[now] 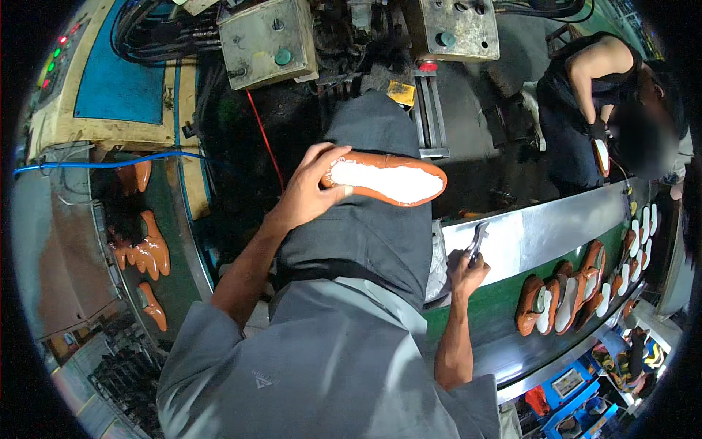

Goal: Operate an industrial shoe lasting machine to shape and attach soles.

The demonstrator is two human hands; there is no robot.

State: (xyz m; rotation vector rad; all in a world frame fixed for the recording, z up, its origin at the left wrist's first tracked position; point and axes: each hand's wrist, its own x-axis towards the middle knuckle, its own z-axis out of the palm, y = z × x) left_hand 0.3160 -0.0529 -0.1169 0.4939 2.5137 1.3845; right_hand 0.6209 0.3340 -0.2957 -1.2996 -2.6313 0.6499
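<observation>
My left hand (pixel 308 192) is closed round one end of a brown shoe upper (pixel 436 181) above my lap. The white underside of the shoe faces up, and its brown leather edge is folded round the rim. On the right, my right hand (pixel 468 274) is closed on the handles of a pair of metal pliers (pixel 480 235). The jaws point away from me, over the metal ledge of the bench. Nothing shows between the jaws, as far as I can make out.
A green conveyor belt (pixel 490 320) on the right carries several brown shoes (pixel 531 304) and white soles (pixel 603 300). More brown uppers (pixel 152 245) lie at left. Ahead stand two control boxes (pixel 263 40) with green knobs. Another person (pixel 585 91) works at far right. A blue hose (pixel 95 164) crosses the left.
</observation>
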